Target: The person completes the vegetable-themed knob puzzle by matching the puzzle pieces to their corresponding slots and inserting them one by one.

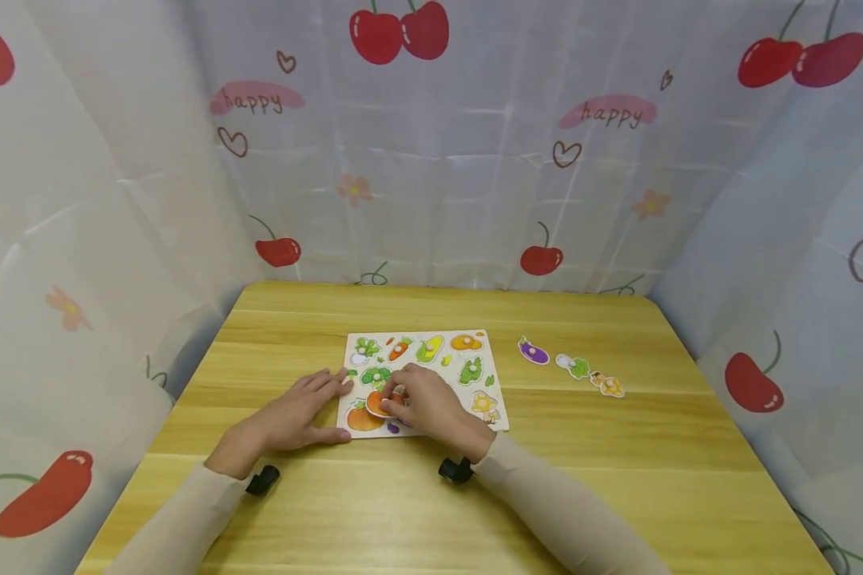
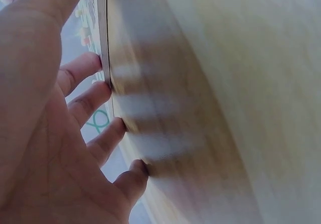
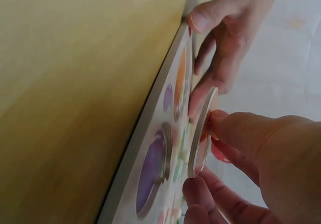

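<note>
A pale wooden puzzle board (image 1: 455, 375) printed with vegetables lies on the table. My left hand (image 1: 298, 411) rests along its left side, fingers spread, with fingertips and thumb at the edge. Over the board's lower left, my right hand (image 1: 431, 403) pinches a round orange puzzle piece (image 1: 374, 404) between thumb and fingers. That piece is tilted and raised off the board, above an orange pumpkin picture (image 1: 364, 419). In the right wrist view, a purple recess (image 3: 150, 174) shows in the board below the piece. The fingers partly cover the piece's knob.
Right of the board lie an eggplant piece (image 1: 534, 351), a white-and-green vegetable piece (image 1: 572, 366) and a yellowish piece (image 1: 607, 384). Several knobbed pieces, such as a carrot (image 1: 399, 349), sit in the board. Cherry-print curtains (image 1: 431, 216) surround the wooden table (image 1: 374, 511).
</note>
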The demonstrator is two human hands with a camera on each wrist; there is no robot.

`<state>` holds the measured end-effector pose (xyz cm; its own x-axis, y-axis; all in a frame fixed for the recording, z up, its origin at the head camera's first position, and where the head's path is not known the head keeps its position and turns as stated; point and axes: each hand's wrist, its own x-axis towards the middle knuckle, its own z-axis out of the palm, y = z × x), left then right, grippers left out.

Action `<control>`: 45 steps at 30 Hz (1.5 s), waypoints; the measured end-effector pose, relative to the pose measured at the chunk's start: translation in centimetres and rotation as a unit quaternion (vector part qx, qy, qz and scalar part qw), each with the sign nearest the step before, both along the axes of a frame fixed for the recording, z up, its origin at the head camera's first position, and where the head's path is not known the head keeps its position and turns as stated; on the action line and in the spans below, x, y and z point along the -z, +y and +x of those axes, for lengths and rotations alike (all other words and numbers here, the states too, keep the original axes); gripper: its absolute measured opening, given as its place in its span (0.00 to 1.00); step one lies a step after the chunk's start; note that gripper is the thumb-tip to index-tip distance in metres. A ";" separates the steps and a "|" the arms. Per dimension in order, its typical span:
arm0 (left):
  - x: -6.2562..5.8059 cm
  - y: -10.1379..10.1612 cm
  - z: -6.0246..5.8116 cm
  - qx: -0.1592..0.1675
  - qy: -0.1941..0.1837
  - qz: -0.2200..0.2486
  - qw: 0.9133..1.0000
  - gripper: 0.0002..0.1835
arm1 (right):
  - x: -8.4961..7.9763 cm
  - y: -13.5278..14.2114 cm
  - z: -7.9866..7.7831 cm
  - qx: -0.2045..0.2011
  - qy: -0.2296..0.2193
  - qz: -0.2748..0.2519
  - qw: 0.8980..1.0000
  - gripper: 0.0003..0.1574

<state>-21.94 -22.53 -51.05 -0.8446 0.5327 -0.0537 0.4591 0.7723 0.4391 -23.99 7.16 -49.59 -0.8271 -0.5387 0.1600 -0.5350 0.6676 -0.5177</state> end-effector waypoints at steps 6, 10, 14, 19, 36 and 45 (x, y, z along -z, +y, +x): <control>-0.1 0.0 0.0 0.004 0.000 0.005 1.000 0.52 | 0.2 -1.4 0.4 -0.025 0.017 0.021 0.999 0.04; -0.1 0.0 -0.1 0.001 -0.004 0.010 1.000 0.52 | 0.4 -2.2 0.6 -0.032 0.020 0.038 0.999 0.04; 0.1 -0.1 -0.3 0.002 -0.009 0.010 1.000 0.50 | 0.7 -2.8 0.8 -0.034 0.024 0.054 0.998 0.05; 0.2 -0.1 -0.5 0.002 -0.004 0.007 1.000 0.49 | 0.5 -3.2 0.8 -0.039 0.019 0.062 0.997 0.05; 0.4 0.1 -0.7 0.003 0.000 -0.001 1.000 0.45 | 0.8 -3.5 0.4 -0.052 0.013 0.050 0.997 0.04; 0.2 0.4 -0.6 -0.002 0.017 -0.011 1.000 0.46 | 1.0 -3.6 0.3 -0.049 0.012 0.043 0.998 0.05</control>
